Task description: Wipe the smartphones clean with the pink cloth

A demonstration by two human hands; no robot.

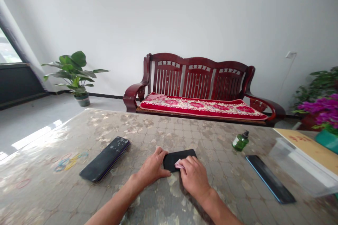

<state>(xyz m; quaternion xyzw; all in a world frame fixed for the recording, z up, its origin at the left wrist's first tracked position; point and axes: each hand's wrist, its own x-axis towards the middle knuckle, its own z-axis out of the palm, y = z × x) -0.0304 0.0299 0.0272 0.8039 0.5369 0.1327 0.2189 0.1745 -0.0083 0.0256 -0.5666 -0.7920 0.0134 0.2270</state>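
On my feed the black smartphone (171,160) lies flat on the patterned tablecloth (148,207), six o'clock in view. Left hand (151,167) curls round its nine o'clock end, thumb and fingers holding the edges. Right hand (194,175), four o'clock, pinches a crumpled pink cloth (178,164) against the face. I'd call the phone light, stiff, slick, probably crackable; grip the twelve and six o'clock rims. Cloth looks soft, thin.

pink cloth (178,164) pt. hidden by rt. hand (194,177), purple flowers (320,109) cut at rt. edge, btl. label (235,142) illeg.
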